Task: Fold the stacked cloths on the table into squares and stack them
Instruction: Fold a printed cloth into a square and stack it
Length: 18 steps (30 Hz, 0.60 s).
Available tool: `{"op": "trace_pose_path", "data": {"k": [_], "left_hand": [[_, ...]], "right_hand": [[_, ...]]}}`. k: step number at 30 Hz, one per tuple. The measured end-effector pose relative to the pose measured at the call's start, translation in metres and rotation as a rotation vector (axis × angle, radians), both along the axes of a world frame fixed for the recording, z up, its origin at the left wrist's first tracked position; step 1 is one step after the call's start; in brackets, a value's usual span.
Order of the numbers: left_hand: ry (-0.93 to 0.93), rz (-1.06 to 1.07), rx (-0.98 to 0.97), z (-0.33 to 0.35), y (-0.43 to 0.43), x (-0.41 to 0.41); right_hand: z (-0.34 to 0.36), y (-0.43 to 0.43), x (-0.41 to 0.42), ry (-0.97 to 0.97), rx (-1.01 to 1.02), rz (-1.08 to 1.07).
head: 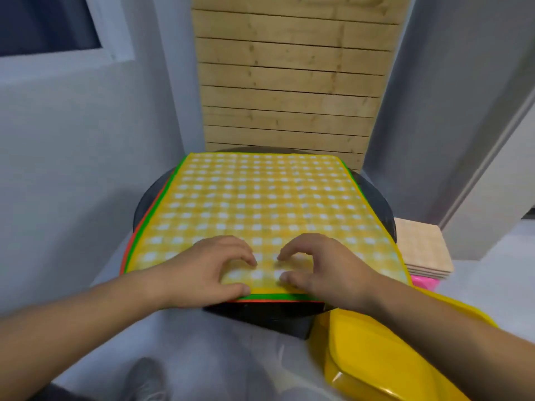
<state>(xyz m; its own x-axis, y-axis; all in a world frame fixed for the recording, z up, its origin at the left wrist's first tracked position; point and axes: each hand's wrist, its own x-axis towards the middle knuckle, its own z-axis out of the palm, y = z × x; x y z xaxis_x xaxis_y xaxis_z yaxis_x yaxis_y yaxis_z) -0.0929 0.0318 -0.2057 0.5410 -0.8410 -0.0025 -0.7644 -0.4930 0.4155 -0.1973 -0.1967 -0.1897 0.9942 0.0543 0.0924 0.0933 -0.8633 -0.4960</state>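
Note:
A stack of cloths lies flat on a round black table (375, 195). On top is a yellow checked cloth (260, 195). Under it, a green cloth (171, 185) and an orange cloth (133, 231) show only as thin edges on the left and front. My left hand (211, 269) and my right hand (324, 264) sit side by side at the middle of the near edge. Each hand is arched, with curled fingertips on the yellow cloth and the thumb at its front hem, pinching it. The cloth still lies flat.
A glossy yellow plastic seat (376, 357) stands close at the lower right, under my right forearm. A stack of light wooden boards (422, 250) on something pink (425, 283) sits right of the table. A wooden slat panel (289, 82) rises behind. Grey walls flank both sides.

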Motion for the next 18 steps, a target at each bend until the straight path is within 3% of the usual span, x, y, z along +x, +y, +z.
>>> {"op": "trace_pose_path", "data": {"k": [2, 6, 18], "left_hand": [[-0.009, -0.014, 0.029, -0.008, 0.008, -0.001], [0.031, 0.01, -0.096, -0.022, 0.016, 0.002], [0.135, 0.063, -0.227, -0.029, 0.018, 0.006]], "right_hand": [[-0.013, 0.009, 0.006, 0.001, 0.005, 0.053], [-0.026, 0.013, 0.011, 0.001, -0.036, 0.118], [-0.035, 0.012, 0.011, 0.018, -0.017, 0.109]]}}
